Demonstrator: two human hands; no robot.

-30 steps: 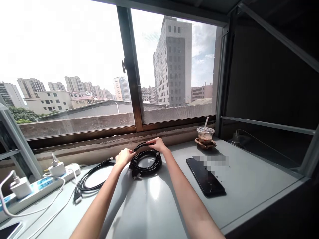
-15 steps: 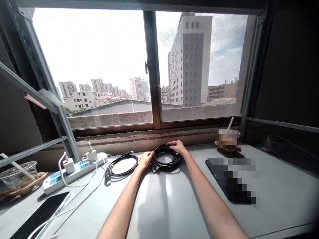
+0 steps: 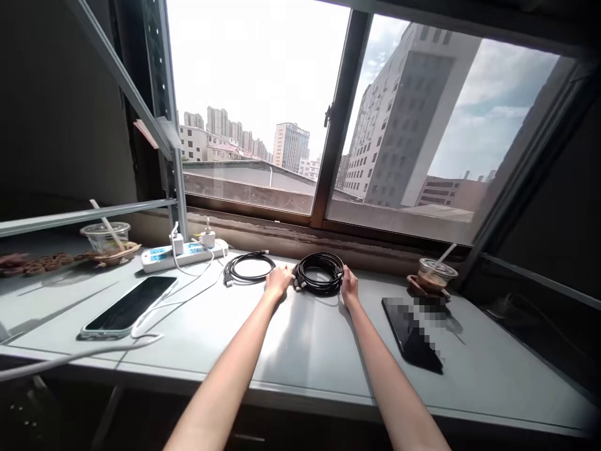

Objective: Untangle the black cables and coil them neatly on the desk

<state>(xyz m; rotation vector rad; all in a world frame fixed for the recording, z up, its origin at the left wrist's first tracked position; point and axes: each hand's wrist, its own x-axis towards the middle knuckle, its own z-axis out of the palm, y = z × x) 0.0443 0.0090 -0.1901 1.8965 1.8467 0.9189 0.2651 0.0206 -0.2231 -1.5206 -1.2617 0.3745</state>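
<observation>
A thick coil of black cable (image 3: 322, 290) lies on the grey table near the window, its plug ends showing at the coil's left side. My left hand (image 3: 278, 281) is closed at the coil's left edge, with the fingertips partly hidden. At the right edge, my right hand (image 3: 349, 287) pinches the coil between thumb and fingers. A second, thinner loop of black cable (image 3: 248, 279) rests just left of my left hand, apart from it, with a plug at each end.
A white power strip (image 3: 192, 254) with chargers stands at the back left, near a phone (image 3: 134, 304) and a plastic cup (image 3: 104, 237). To the right lie a dark tablet-like device (image 3: 406, 335) and an iced drink (image 3: 434, 275). A window frame (image 3: 323, 207) rises behind.
My right hand has moved from the coil's top down to its right side. The left hand stays at the left edge. The camera view has tilted and shifted, showing the table's front edge.
</observation>
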